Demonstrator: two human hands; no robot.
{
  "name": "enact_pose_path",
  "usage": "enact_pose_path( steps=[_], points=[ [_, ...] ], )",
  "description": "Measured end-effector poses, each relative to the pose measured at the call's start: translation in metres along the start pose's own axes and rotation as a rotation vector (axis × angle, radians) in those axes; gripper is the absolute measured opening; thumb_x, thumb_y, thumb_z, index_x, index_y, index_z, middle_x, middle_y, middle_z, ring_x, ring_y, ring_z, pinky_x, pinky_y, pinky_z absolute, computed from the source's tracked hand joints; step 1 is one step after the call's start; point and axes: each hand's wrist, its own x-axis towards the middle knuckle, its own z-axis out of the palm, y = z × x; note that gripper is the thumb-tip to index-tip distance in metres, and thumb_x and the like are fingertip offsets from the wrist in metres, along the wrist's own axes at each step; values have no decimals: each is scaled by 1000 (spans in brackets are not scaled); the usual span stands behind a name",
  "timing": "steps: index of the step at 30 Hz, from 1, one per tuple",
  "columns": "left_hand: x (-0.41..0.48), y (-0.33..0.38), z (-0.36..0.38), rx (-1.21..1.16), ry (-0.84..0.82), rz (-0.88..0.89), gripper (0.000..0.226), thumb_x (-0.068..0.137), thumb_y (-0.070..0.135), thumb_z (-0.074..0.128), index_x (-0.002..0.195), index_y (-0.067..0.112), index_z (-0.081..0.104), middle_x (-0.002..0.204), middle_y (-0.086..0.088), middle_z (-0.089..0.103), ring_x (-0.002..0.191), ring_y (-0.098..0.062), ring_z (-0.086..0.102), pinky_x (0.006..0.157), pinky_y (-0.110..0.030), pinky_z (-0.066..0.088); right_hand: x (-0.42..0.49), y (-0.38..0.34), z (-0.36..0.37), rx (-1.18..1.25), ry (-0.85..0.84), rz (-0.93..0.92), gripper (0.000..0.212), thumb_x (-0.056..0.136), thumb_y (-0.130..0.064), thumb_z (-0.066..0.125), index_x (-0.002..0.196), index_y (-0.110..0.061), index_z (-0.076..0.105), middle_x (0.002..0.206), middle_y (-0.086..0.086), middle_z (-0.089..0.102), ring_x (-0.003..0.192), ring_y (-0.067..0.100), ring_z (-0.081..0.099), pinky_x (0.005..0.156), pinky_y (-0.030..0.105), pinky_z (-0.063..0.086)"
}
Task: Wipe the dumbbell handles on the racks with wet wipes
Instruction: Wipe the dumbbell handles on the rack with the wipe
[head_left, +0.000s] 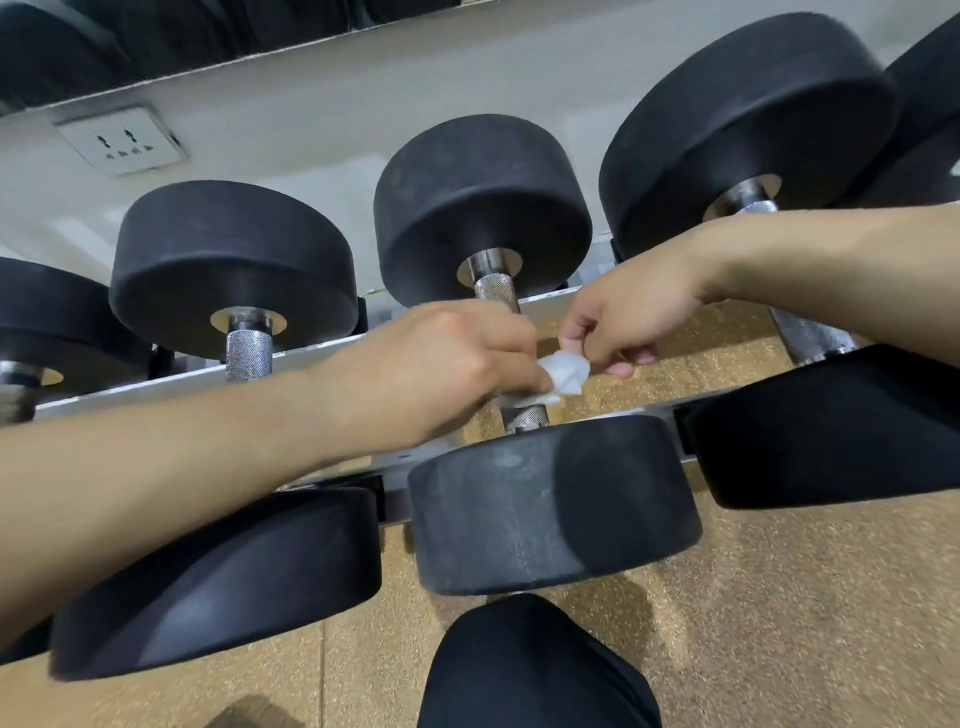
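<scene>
Dumbbell handle (525, 414) on the low rack (156, 382), mid-wipe.
Left hand (431, 374) clamps the wet wipe (567, 373) around the knurled bar; right hand (626, 317) pinches its loose end, seemingly to keep it wrapped tight.

A crumpled white wet wipe (567, 371) is sitting on the knurled steel handle (525, 414) of the middle dumbbell (550, 506) on the rack (156, 383).

White wall socket (122, 139), tan speckled floor (779, 623) — black-trousered knee (530, 670)
</scene>
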Motion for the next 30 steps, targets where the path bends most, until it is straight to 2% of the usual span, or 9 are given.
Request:
enact_pose_path(
  steps=[3, 5, 8, 12, 16, 19, 22, 25, 30],
  points=[
    [14, -29, -7, 259, 77, -30, 20, 95, 9, 56, 107, 7, 72, 97, -11, 63, 89, -32, 59, 63, -45, 54, -1, -1, 1, -11, -8, 26, 21, 96, -2, 46, 104, -7, 66, 66, 5, 58, 53, 16, 45, 59, 30, 39],
    [22, -36, -4, 316, 144, -123, 15, 93, 6, 61, 103, 5, 72, 93, -12, 62, 85, -33, 59, 58, -45, 53, -1, 0, 0, -9, -20, 31, 23, 97, -3, 46, 107, -7, 66, 68, 6, 59, 53, 16, 46, 59, 29, 39],
    [15, -15, 6, 89, 149, -141, 19, 87, 5, 72, 104, 13, 76, 93, -7, 65, 86, -29, 64, 66, -43, 56, -1, 0, -2, -13, -24, 26, 21, 97, -4, 47, 104, -9, 66, 69, 7, 59, 53, 17, 46, 59, 29, 39],
    [-6, 9, 3, -285, 69, -126, 17, 95, 15, 65, 104, 12, 79, 95, -3, 70, 84, -19, 69, 73, -34, 55, -4, -1, -3, -20, -49, 28, 19, 97, -4, 48, 101, -9, 65, 70, 8, 58, 54, 17, 45, 59, 29, 38],
    [3, -5, -3, -191, 34, -100, 16, 95, 22, 68, 105, 15, 79, 90, 0, 66, 78, -20, 66, 66, -35, 54, -4, -2, -2, -30, -32, 43, 18, 97, -5, 49, 106, -8, 65, 68, 6, 59, 55, 17, 46, 60, 30, 39],
    [14, -17, -4, 19, 136, -186, 16, 94, 22, 65, 102, 15, 77, 89, -3, 62, 77, -26, 64, 62, -37, 54, -4, -4, -1, -84, 41, 31, 21, 96, -5, 47, 106, -10, 65, 63, 1, 61, 55, 17, 50, 65, 32, 43],
    [17, -12, -3, 52, 222, -347, 20, 95, 23, 58, 95, 15, 77, 87, 0, 60, 74, -26, 63, 59, -38, 53, -15, -11, -4, -137, 183, -38, 20, 96, -9, 49, 103, -16, 67, 65, -3, 68, 57, 14, 57, 67, 28, 46],
    [18, -6, -8, 24, 160, -470, 16, 94, 19, 61, 95, 18, 77, 85, 3, 57, 75, -24, 60, 64, -42, 53, -36, -22, -12, -131, 383, -144, 18, 98, -14, 51, 101, -19, 68, 80, -1, 76, 67, 14, 71, 70, 24, 48],
    [20, 0, -26, -363, 33, -757, 15, 88, 17, 76, 95, 28, 82, 78, 16, 60, 76, -7, 58, 66, -10, 42, -64, -46, -6, -19, 527, -326, 16, 95, -19, 63, 100, -30, 74, 85, -10, 75, 78, 8, 71, 78, 27, 51]
  ],
)
